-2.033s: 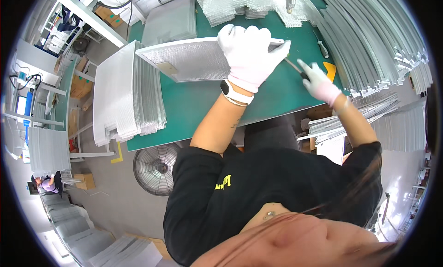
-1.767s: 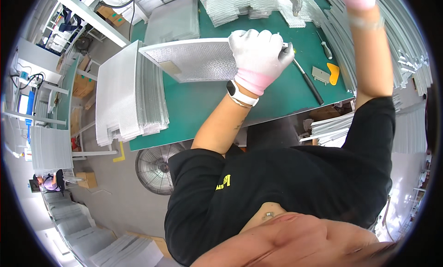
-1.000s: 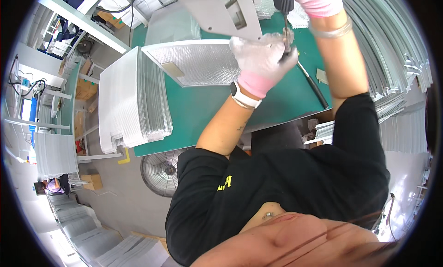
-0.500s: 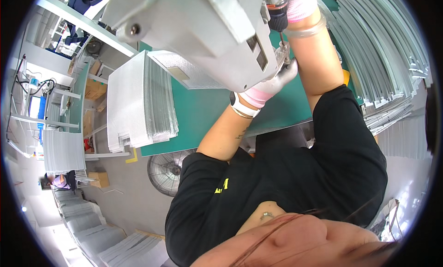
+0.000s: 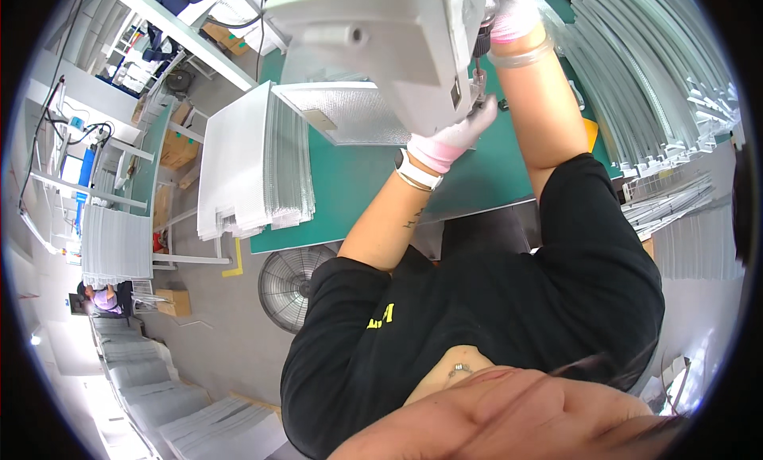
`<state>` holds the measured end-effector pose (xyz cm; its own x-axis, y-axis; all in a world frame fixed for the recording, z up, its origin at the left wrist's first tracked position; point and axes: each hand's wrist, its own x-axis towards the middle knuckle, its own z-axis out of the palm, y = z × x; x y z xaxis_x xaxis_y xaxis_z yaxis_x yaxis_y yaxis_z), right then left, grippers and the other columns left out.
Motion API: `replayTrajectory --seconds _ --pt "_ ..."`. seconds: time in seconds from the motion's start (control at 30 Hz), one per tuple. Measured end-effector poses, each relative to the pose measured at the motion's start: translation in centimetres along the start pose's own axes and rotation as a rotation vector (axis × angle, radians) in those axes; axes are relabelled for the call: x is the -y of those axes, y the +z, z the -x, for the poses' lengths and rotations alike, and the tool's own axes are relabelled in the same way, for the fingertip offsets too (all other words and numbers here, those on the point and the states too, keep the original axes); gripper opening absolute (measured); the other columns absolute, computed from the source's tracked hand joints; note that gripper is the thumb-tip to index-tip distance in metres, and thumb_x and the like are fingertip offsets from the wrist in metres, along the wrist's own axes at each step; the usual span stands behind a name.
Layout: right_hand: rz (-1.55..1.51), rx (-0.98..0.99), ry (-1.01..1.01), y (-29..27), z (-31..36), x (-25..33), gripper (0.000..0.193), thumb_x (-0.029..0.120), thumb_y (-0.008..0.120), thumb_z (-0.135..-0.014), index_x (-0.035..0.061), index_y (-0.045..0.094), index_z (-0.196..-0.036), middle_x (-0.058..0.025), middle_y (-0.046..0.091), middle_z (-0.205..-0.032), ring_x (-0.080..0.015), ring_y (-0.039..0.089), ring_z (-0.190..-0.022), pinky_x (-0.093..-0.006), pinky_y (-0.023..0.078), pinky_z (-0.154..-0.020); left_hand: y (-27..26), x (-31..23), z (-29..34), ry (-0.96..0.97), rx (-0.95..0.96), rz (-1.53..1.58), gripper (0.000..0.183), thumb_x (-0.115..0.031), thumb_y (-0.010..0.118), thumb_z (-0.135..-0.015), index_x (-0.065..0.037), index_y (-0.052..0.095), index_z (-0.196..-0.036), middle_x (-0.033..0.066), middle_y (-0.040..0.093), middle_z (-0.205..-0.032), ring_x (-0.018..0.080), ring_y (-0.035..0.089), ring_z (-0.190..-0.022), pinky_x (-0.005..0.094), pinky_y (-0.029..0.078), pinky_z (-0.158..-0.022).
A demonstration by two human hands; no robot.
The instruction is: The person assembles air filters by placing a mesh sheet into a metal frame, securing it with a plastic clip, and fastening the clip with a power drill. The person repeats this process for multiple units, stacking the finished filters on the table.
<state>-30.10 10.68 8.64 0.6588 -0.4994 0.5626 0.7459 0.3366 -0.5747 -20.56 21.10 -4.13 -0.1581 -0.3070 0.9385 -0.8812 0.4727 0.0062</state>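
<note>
My right hand (image 5: 515, 8), in a white and pink glove, is closed around a power screwdriver (image 5: 482, 42) with a black chuck, its grip partly cut off at the top edge. The bit points down at a small metal fitting (image 5: 478, 82). Beside that fitting is the thumb of my gloved left hand (image 5: 455, 138); its other fingers are bent out of sight behind a large grey housing (image 5: 381, 54). What the left hand grips is hidden. Left of it, a silvery mesh panel (image 5: 362, 120) in a thin frame lies partly under the housing.
A green tabletop (image 5: 338, 197) carries a stack of mesh panels (image 5: 238, 162) at left. Many long pale strips (image 5: 652, 70) are piled at right, near a yellow object (image 5: 590, 134). A floor fan (image 5: 294, 289) stands below the table. Far left, another person (image 5: 107, 298) is near more stacks.
The view has shifted, and the grey housing appears smaller and farther up. The screwdriver and both hands stay together at the metal fitting, with the left thumb slightly lower beside it.
</note>
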Motion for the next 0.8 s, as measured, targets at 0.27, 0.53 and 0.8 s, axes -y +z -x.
replayTrajectory --seconds 0.27,0.53,0.8 --pt "0.133 0.220 -0.263 6.5 -3.7 5.3 0.022 0.016 0.062 -0.098 0.0030 0.060 -0.116 -0.0006 0.059 -0.079 -0.0061 0.056 -0.060 -0.0187 0.047 -0.048 -10.2 -5.2 4.5 -0.146 0.394 -0.061 0.017 -0.025 0.078 -0.067 -0.019 0.063 -0.072 0.0001 0.055 -0.070 0.0255 0.058 -0.076 0.0443 0.038 -0.073" --pt "0.225 0.028 -0.651 8.0 -4.8 5.8 0.008 0.017 0.064 -0.100 0.0103 0.064 -0.104 0.0031 0.063 -0.081 -0.0053 0.060 -0.063 -0.0184 0.050 -0.053 -22.5 -4.3 27.1 0.194 1.021 0.084 0.013 -0.019 0.073 -0.066 -0.015 0.063 -0.073 -0.0011 0.058 -0.073 0.0174 0.062 -0.077 0.0443 0.049 -0.090" --pt "0.292 -0.120 -0.613 8.2 -4.0 3.9 0.010 0.021 0.064 -0.100 0.0118 0.064 -0.105 0.0001 0.066 -0.084 -0.0066 0.061 -0.064 -0.0191 0.050 -0.054 -16.2 1.6 11.9 -0.354 0.521 -0.418 0.064 -0.035 0.072 -0.082 -0.009 0.053 -0.138 0.0150 0.058 -0.131 0.0371 0.048 -0.130 0.0595 0.023 -0.117"
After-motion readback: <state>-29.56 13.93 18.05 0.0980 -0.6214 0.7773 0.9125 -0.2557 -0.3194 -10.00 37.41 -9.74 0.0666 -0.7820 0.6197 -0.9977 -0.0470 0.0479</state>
